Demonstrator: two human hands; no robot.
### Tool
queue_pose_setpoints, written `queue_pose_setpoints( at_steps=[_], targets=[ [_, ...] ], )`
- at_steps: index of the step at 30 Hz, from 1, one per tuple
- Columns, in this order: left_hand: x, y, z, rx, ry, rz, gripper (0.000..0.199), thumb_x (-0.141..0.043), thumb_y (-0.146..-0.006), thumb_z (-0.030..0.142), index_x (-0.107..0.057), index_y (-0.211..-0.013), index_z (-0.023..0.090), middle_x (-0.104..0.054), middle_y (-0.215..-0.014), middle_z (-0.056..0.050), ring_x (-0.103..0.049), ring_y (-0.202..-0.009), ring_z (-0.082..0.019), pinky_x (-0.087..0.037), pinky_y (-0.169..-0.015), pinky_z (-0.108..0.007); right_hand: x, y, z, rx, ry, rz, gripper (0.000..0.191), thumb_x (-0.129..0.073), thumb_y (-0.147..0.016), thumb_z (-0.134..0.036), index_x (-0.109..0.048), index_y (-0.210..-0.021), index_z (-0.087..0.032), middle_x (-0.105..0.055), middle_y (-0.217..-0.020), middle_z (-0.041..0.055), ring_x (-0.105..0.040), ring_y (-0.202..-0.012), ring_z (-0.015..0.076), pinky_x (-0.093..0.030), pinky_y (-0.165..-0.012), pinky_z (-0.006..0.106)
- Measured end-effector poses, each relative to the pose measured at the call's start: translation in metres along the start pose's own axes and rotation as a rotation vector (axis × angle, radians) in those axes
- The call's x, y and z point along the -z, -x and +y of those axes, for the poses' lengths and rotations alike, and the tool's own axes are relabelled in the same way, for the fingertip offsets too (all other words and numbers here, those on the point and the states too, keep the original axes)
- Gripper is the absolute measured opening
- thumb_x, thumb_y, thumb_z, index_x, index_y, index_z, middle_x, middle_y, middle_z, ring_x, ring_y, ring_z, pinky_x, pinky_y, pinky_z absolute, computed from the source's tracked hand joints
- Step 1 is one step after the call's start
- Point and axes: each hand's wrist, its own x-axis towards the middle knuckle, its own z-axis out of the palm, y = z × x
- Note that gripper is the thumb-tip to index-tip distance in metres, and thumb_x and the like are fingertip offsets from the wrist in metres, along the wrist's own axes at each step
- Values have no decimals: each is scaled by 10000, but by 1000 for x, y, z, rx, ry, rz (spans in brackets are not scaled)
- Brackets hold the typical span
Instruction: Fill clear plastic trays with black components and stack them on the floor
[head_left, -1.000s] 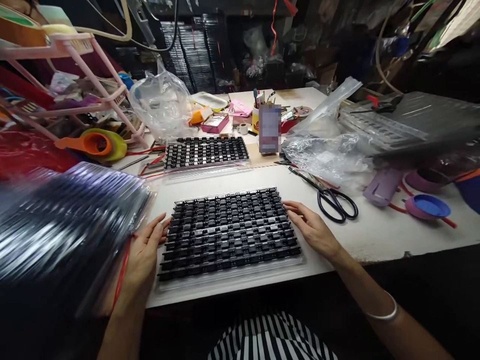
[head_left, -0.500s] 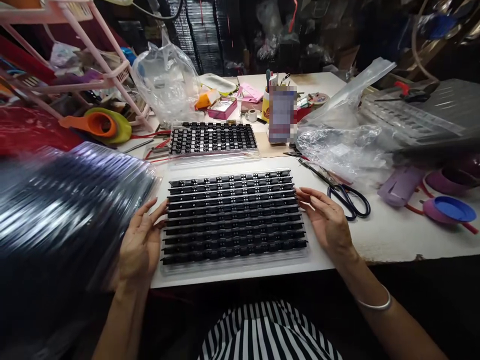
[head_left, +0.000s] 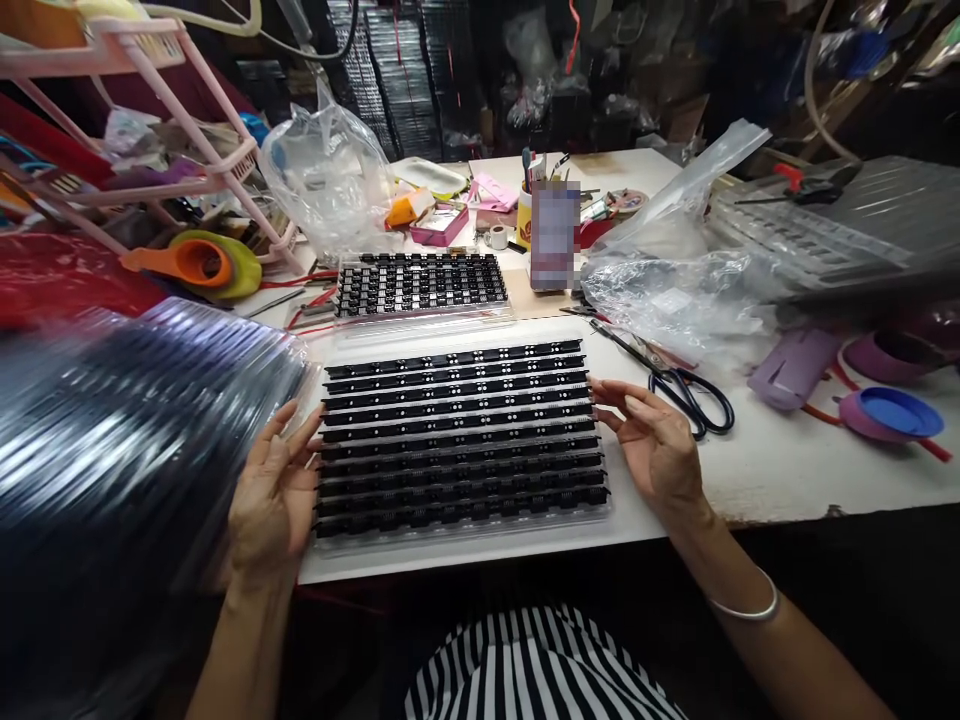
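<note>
A clear plastic tray (head_left: 330,545) lies on the white table in front of me, filled with several long black plastic strips (head_left: 457,430) in parallel rows. White dots show along the upper strips. At the strips' left ends is my left hand (head_left: 271,500), its thumb and fingers bent round the ends. My right hand (head_left: 660,445) is closed at the opposite ends, thumb and index fingertip close together there. The exact contact of the fingertips is partly hidden by the strip ends. Behind this tray sits a second clear tray with black segmented parts (head_left: 424,283).
Black-handled scissors (head_left: 694,400) lie right of my right hand. A shiny plastic-wrapped stack (head_left: 150,430) crowds the left side. Plastic bags (head_left: 675,290), a pen cup (head_left: 524,220) and a pink rack (head_left: 225,160) stand farther back. Purple cups (head_left: 892,410) lie at the right.
The strips have shifted slightly and show more of their flat, white-dotted sides. Both hands stay at the strip ends. The whole view has moved a little.
</note>
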Motion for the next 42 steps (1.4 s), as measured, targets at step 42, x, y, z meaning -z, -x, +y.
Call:
queue_pose_setpoints(
  at_steps=[42],
  targets=[
    [8,1,-8,23,-36,-136,428,-543,-864,368,-515,-1236,158,-700,-1049,-118,-572,-1125,-223,-314,-1044,-405,5,-1,7,-98,191,54,206,-576,-791,-265,-708,-923,-178,-707,-970,78,-629,-988,234,-419,-989,411]
  ],
)
